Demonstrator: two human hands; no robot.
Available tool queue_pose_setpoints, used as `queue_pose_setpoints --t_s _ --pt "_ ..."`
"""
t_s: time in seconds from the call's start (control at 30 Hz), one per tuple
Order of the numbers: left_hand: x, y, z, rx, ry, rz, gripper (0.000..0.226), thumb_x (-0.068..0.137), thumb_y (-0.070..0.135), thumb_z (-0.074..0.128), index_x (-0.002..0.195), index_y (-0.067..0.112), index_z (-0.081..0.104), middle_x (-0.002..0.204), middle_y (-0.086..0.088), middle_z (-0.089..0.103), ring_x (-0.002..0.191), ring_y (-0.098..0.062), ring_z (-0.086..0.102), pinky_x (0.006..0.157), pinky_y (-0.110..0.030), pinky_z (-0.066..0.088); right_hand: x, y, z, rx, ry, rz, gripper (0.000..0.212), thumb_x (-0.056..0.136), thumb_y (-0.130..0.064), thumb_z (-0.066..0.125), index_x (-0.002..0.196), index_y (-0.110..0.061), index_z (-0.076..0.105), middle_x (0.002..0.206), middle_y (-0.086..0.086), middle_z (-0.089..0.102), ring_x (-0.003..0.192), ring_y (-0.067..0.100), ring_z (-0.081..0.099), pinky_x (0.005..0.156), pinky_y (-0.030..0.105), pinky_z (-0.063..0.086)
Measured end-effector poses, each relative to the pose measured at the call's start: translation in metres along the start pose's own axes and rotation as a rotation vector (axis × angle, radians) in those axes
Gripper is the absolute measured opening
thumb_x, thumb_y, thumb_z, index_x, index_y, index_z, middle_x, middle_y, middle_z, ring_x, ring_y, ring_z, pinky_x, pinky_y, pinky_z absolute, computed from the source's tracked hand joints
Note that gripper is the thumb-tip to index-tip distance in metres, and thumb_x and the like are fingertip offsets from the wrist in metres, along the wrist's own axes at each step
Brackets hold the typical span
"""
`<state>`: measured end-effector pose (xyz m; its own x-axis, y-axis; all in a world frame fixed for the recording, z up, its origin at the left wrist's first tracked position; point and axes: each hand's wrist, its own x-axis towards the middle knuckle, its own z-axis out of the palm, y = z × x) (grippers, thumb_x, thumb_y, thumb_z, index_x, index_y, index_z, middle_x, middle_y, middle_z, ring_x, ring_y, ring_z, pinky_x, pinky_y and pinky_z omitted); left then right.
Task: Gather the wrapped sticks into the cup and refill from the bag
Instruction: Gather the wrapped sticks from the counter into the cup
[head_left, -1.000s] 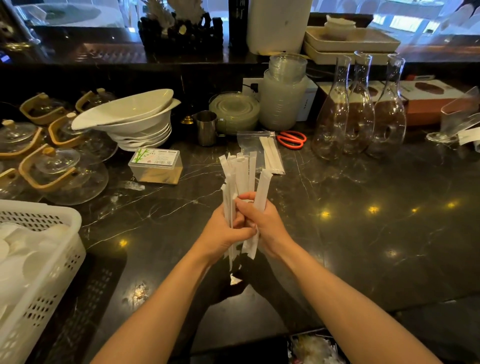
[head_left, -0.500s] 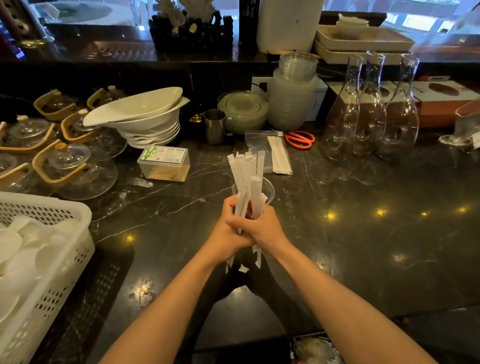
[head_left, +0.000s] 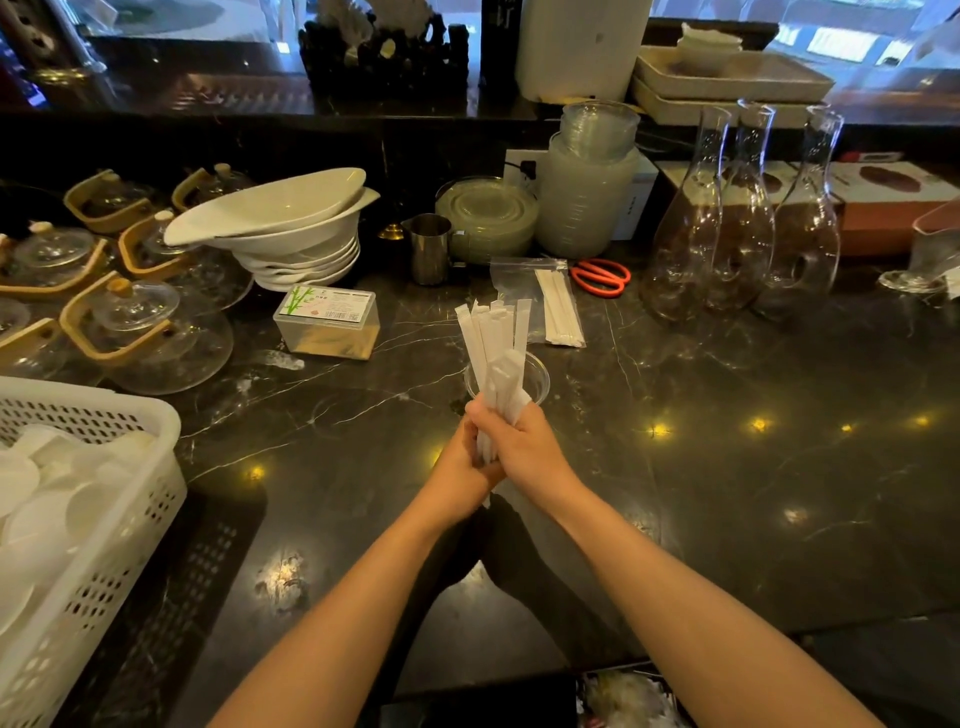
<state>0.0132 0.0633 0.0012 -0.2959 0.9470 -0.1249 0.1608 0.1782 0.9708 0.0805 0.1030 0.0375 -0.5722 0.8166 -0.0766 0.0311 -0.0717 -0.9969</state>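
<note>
A bundle of white paper-wrapped sticks (head_left: 496, 345) stands upright above the dark marble counter, gripped from both sides. My left hand (head_left: 460, 462) and my right hand (head_left: 524, 449) are both closed around its lower part. Just behind the hands stands a small clear cup (head_left: 535, 379), partly hidden by the bundle. Farther back lies a clear zip bag (head_left: 524, 275) with more wrapped sticks (head_left: 558, 312) inside it.
A white perforated basket (head_left: 119, 519) of lids sits at the left. A clear toothpick box (head_left: 327, 322), stacked white bowls (head_left: 280, 223), a metal jug (head_left: 430, 249), orange scissors (head_left: 600, 275) and three glass carafes (head_left: 743, 218) line the back. Glass teapots (head_left: 145, 332) crowd the far left.
The bundle has been pushed together and lowered a little; the stick that stuck out on the right now sits lower among the others. Both hands stay on it in front of the cup.
</note>
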Motion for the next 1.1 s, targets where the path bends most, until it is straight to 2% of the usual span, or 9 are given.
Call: queue_pose_setpoints --t_s 0.1,0.23,0.33,0.47,0.6,0.73,0.83,0.97,1.1 --pt "0.000 0.000 -0.003 -0.018 -0.013 0.013 0.041 0.085 -0.003 0.048 0.125 -0.004 0.039 0.115 -0.010 0.050 0.112 -0.020 0.049 0.079 -0.014 0.047 0.002 -0.002 -0.005 -0.041 -0.047 -0.066 0.010 0.083 -0.007 0.059 0.076 -0.013 0.054 0.065 0.003 0.053 0.056 -0.001 0.055 0.058 0.008 0.047" --pt "0.000 0.000 -0.005 -0.042 -0.005 -0.003 0.032 0.082 0.000 0.055 0.113 0.009 0.050 0.098 0.005 0.056 0.102 -0.021 0.056 0.077 -0.021 0.047 0.004 -0.004 -0.008 0.025 -0.061 -0.107 0.019 0.068 -0.017 0.073 0.074 -0.018 0.054 0.064 -0.002 0.056 0.055 -0.001 0.058 0.060 0.015 0.050" --pt "0.001 -0.007 -0.004 0.002 -0.048 -0.002 0.020 0.080 0.007 0.060 0.096 0.018 0.054 0.085 0.003 0.058 0.087 -0.019 0.058 0.074 -0.026 0.051 0.006 -0.005 -0.007 0.093 -0.076 -0.136 0.027 0.056 -0.039 0.066 0.074 -0.022 0.056 0.059 -0.007 0.058 0.055 0.003 0.058 0.060 0.019 0.051" --pt "0.000 -0.012 -0.005 0.030 -0.023 0.003 0.012 0.078 0.011 0.063 0.089 0.012 0.058 0.080 -0.006 0.060 0.084 -0.029 0.060 0.076 -0.041 0.051 0.008 -0.008 -0.005 0.182 -0.100 -0.131 0.031 0.063 -0.046 0.055 0.071 -0.015 0.058 0.052 -0.007 0.060 0.054 0.005 0.056 0.058 0.018 0.048" --pt "0.001 -0.012 -0.002 0.049 -0.032 0.032 0.023 0.078 0.011 0.064 0.099 0.014 0.057 0.088 -0.004 0.063 0.089 -0.022 0.062 0.077 -0.032 0.052 0.007 -0.005 -0.001 0.134 -0.073 -0.039 0.042 0.079 -0.045 0.038 0.061 -0.015 0.062 0.046 -0.008 0.057 0.049 0.004 0.053 0.055 0.017 0.047" --pt "0.000 -0.014 0.001 0.010 -0.019 0.035 0.029 0.079 0.003 0.061 0.099 0.022 0.052 0.088 0.009 0.057 0.087 -0.003 0.057 0.073 -0.011 0.049 0.006 0.001 0.000 0.123 -0.071 -0.030 0.036 0.091 -0.022 0.037 0.065 -0.014 0.060 0.046 -0.007 0.057 0.047 0.003 0.052 0.053 0.019 0.045" --pt "-0.001 -0.016 0.002 0.021 -0.010 0.046 0.023 0.080 0.003 0.058 0.097 0.018 0.053 0.085 0.010 0.057 0.085 -0.001 0.056 0.068 -0.005 0.047 0.006 0.004 -0.002 0.126 -0.082 -0.038 0.033 0.092 -0.010 0.036 0.069 -0.014 0.058 0.051 -0.006 0.056 0.049 0.003 0.053 0.053 0.015 0.045" --pt "-0.002 -0.015 0.004 0.043 0.005 0.083 0.021 0.085 0.006 0.050 0.102 0.018 0.051 0.088 0.014 0.053 0.088 0.003 0.052 0.070 -0.003 0.045 0.006 0.008 -0.003 0.208 -0.122 -0.006 0.031 0.088 -0.028 0.038 0.072 -0.014 0.060 0.054 -0.006 0.059 0.052 0.005 0.055 0.052 0.018 0.045" --pt "-0.001 -0.016 0.002 0.026 -0.017 0.032 0.018 0.085 0.000 0.048 0.092 0.016 0.052 0.084 0.007 0.053 0.089 -0.016 0.055 0.068 -0.009 0.047 0.007 0.009 -0.009 0.218 -0.212 -0.019 0.027 0.069 -0.039 0.054 0.089 -0.020 0.058 0.072 -0.004 0.060 0.066 0.004 0.058 0.061 0.017 0.048"
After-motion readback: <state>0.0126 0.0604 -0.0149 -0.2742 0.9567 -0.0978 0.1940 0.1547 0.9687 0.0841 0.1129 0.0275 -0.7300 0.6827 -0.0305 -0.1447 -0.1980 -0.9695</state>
